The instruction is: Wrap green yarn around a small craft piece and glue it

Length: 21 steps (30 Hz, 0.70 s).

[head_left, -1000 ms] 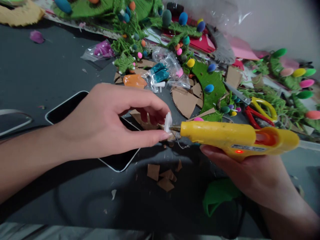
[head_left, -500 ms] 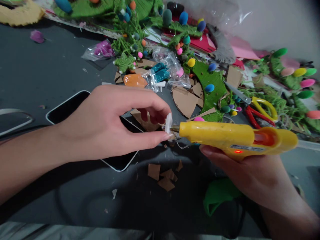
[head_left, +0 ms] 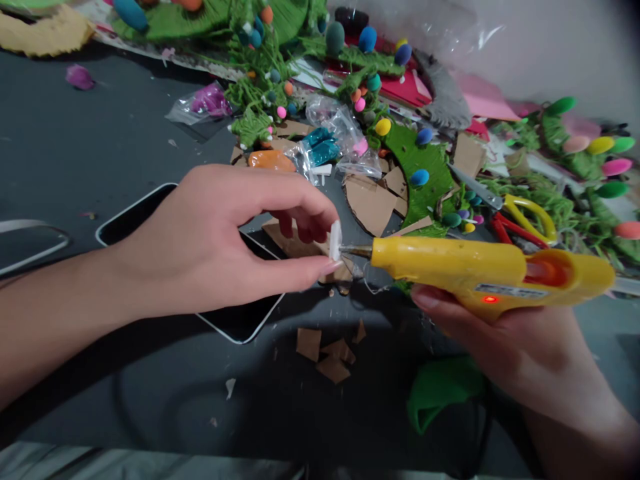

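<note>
Between the thumb and index finger of my left hand (head_left: 235,247) is a small white flat piece (head_left: 335,241), held upright on edge. My right hand (head_left: 520,360) grips a yellow hot glue gun (head_left: 450,267) by its handle, with a red light glowing on its side. The metal nozzle points left, its tip at or very close to the white piece; whether it touches, I cannot tell. Below my left hand lies a phone-like black slab with a white edge (head_left: 245,327), partly covered by the hand.
Cardboard scraps (head_left: 309,343) lie on the dark table in front. Behind are scissors (head_left: 525,220) with red and yellow handles, a cut cardboard piece (head_left: 369,203), small plastic bags (head_left: 320,147) and green yarn pieces (head_left: 435,160) with coloured balls. Green material (head_left: 443,390) sits below the right hand.
The glue gun has shifted right and its nozzle has drawn back a little along the white piece's side. My left hand still holds the piece, almost in the same place.
</note>
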Each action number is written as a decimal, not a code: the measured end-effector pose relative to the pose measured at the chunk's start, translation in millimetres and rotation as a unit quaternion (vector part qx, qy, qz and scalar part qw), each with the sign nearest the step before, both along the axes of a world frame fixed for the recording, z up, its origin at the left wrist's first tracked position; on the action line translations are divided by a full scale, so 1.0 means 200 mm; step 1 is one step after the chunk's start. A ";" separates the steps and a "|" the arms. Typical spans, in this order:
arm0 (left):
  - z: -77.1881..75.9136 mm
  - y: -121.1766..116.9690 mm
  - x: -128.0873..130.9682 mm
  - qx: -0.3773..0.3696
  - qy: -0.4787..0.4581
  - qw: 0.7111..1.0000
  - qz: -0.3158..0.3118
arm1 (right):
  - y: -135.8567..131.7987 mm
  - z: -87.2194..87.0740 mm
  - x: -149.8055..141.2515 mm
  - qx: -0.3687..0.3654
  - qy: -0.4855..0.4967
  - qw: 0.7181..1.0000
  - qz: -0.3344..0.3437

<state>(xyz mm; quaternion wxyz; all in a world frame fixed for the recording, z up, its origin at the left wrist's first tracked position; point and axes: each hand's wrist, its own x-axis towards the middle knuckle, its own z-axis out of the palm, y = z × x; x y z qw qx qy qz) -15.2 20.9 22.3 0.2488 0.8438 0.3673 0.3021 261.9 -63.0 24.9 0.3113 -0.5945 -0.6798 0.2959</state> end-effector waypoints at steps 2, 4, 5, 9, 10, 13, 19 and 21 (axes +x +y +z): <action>0.00 0.00 0.00 0.008 0.002 1.000 -0.002 | 0.00 0.00 0.01 0.005 -0.006 1.000 -0.001; 0.00 0.00 -0.01 0.011 0.002 1.000 -0.007 | 0.00 -0.01 0.02 0.008 -0.014 1.000 0.002; -0.01 0.00 -0.01 0.011 0.002 1.000 -0.006 | -0.01 -0.01 0.02 0.008 -0.015 1.000 0.003; -0.01 0.00 -0.02 -0.002 0.006 1.000 -0.005 | 0.00 0.00 0.02 0.012 -0.014 1.000 -0.007; -0.01 0.00 -0.02 -0.005 0.007 1.000 -0.007 | 0.00 0.00 0.02 0.016 -0.014 1.000 -0.012; -0.02 0.00 -0.01 -0.007 0.002 1.000 -0.009 | -0.01 -0.01 0.03 0.026 -0.024 0.999 -0.024; -0.03 -0.01 -0.01 -0.005 -0.044 0.999 -0.012 | -0.01 -0.01 0.04 0.046 -0.048 0.998 0.007; -0.03 -0.02 0.00 -0.005 -0.044 0.999 -0.019 | -0.01 -0.01 0.03 0.049 -0.047 0.998 0.011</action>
